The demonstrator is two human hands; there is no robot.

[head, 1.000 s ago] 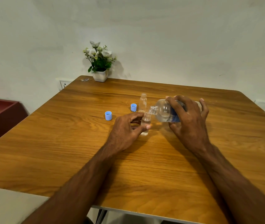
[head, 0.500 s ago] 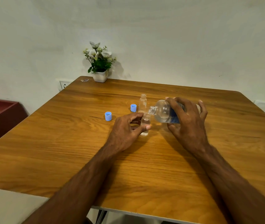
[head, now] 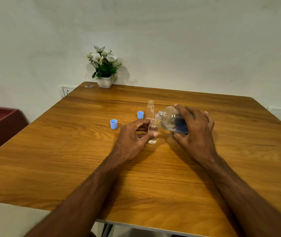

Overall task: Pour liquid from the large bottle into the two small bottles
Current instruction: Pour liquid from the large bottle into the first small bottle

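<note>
Large bottle (head: 171, 119) tilted near-horizontal, mouth just above open neck of near small bottle (head: 152, 132), mid-surface. Right hand (head: 193, 132), as grip, curled round large bottle's body, over dark label. Near small bottle upright on wooden surface (head: 68, 159), partly filled with clear liquid; left hand (head: 133, 139) pinches it, thumb at front. Second small bottle (head: 150, 109) upright just behind near one, uncapped. Two blue caps (head: 113, 124) left of near small bottle. Flower pot (head: 105, 81) at surface's far edge, well behind.
</note>
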